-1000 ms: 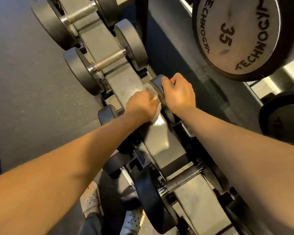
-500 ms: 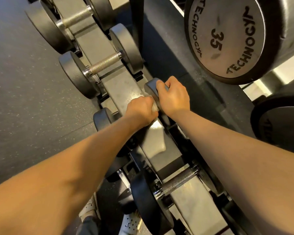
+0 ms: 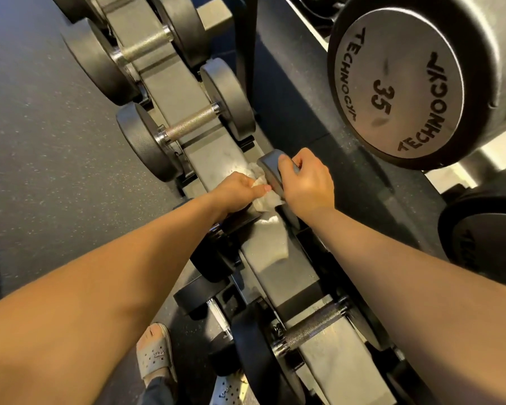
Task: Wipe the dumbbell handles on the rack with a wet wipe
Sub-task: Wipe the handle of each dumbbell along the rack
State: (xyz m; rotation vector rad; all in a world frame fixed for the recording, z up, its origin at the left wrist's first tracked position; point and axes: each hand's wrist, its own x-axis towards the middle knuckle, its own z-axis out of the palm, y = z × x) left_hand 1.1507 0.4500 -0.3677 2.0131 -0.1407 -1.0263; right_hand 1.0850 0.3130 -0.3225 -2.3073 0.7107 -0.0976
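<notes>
While the left grip point(image 3: 237, 190) pinches the wet wipe point(image 3: 265, 200) around a dumbbell handle hidden beneath it, midway along the rack point(image 3: 173, 83), the right grip point(image 3: 307, 185) clasps that dumbbell's head point(image 3: 270, 168). Twisting the wipe fully round the knurling, end to end, would likely clean best.

Dumbbell handle point(image 3: 191, 124): knurled bright metal; heads point(image 3: 142, 141): matt black rubber; rack rail point(image 3: 170, 80): smooth grey metal; wet wipe point(image 3: 265, 200): crumpled white cloth
</notes>
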